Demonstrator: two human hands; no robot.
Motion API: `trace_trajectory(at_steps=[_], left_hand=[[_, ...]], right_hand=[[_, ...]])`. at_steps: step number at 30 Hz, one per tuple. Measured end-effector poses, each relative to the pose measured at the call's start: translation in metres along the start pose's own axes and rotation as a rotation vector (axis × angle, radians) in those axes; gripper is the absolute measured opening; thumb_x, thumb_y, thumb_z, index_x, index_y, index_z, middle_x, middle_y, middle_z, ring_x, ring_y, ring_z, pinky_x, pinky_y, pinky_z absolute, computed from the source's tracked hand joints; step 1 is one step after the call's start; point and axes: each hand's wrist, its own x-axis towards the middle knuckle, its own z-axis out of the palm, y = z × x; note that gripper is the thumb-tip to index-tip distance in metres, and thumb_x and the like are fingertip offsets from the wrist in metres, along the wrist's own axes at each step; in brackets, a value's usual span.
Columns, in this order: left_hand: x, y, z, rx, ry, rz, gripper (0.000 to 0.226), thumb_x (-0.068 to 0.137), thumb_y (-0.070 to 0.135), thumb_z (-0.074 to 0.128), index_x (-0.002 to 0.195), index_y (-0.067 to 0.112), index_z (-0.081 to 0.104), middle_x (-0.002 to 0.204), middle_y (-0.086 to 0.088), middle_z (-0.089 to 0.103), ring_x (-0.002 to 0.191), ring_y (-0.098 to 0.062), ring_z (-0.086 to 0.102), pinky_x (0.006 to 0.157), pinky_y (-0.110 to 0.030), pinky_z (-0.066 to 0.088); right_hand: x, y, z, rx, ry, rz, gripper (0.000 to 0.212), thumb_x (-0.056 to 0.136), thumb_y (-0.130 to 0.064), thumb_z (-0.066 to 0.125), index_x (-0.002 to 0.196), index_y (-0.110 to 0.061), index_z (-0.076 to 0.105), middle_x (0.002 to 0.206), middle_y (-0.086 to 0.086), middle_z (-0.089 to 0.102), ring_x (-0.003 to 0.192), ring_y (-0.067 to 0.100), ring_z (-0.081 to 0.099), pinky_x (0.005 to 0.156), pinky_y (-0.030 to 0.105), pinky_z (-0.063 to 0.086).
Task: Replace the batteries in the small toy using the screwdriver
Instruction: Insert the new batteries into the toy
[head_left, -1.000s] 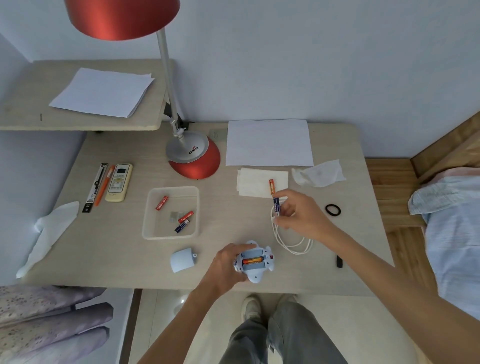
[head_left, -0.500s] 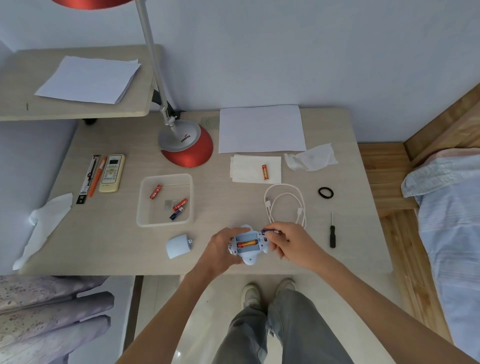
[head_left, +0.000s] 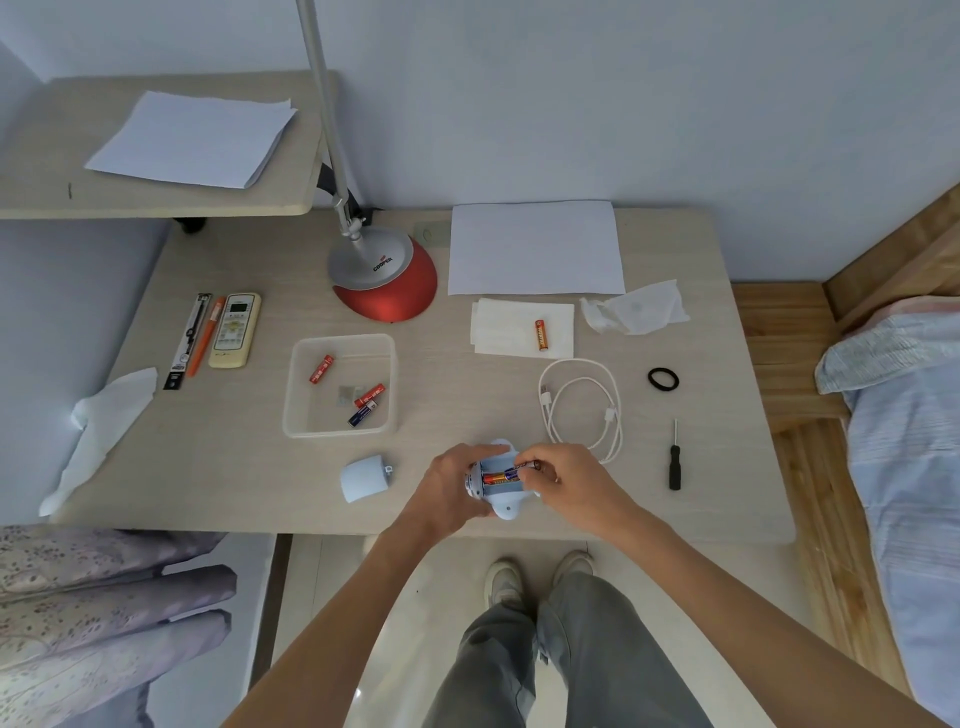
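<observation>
Now, right hand (head_left: 571, 480) with battery (head_left: 514, 471) at toy (head_left: 506, 506) in left hand (head_left: 449, 486).

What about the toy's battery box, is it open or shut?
Open. A battery shows in the toy's uncovered compartment, and the blue cover lies apart on the table.

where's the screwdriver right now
In the head view the screwdriver lies flat on the right side of the desk, just right of the coiled white cable and nearer the person than the black hair tie.
</observation>
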Motion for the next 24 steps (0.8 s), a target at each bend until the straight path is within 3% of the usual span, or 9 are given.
trace_trajectory(at_steps=[5,10,16,20,24], left_hand=[[-0.001,0.003,0.000,0.005,0.003,0.026,0.082,0.067,0.021,0.104,0.141,0.023,0.068,0.128,-0.004,0.073,0.107,-0.015,0.067,0.097,-0.015,0.050],[-0.003,0.006,0.000,-0.003,0.014,0.029,0.079,0.069,0.022,0.103,0.140,0.019,0.069,0.127,-0.007,0.074,0.109,-0.021,0.070,0.101,-0.023,0.052],[-0.002,0.006,-0.001,0.032,0.011,0.015,0.079,0.071,0.024,0.102,0.141,0.018,0.067,0.129,-0.007,0.073,0.111,-0.021,0.069,0.103,-0.026,0.053],[-0.003,0.004,0.001,0.046,0.012,0.011,0.080,0.070,0.025,0.102,0.142,0.019,0.067,0.129,-0.007,0.072,0.111,-0.021,0.069,0.101,-0.022,0.051],[-0.003,0.005,0.000,0.056,0.009,0.014,0.081,0.071,0.025,0.102,0.143,0.020,0.066,0.129,-0.007,0.072,0.111,-0.021,0.068,0.102,-0.031,0.057]], right_hand=[[0.001,0.001,0.005,-0.132,-0.039,-0.051,0.017,0.099,-0.028,0.069,0.110,-0.021,0.079,0.083,-0.001,0.071,0.071,0.016,0.065,0.069,0.035,0.053],[0.004,0.002,0.005,-0.137,-0.067,-0.028,0.019,0.093,-0.037,0.075,0.107,-0.025,0.081,0.081,-0.002,0.073,0.071,0.016,0.067,0.072,0.041,0.058],[0.010,0.004,-0.004,-0.155,-0.149,-0.034,0.021,0.098,-0.035,0.064,0.107,-0.026,0.081,0.085,-0.003,0.075,0.073,0.015,0.068,0.074,0.044,0.058],[0.010,0.006,-0.005,-0.160,-0.134,-0.016,0.012,0.095,-0.030,0.074,0.105,-0.024,0.079,0.083,-0.012,0.076,0.075,0.007,0.071,0.079,0.038,0.061],[0.010,0.005,0.000,-0.171,-0.096,-0.026,0.012,0.092,-0.032,0.079,0.100,-0.023,0.079,0.079,-0.014,0.073,0.071,0.005,0.070,0.076,0.034,0.060]])
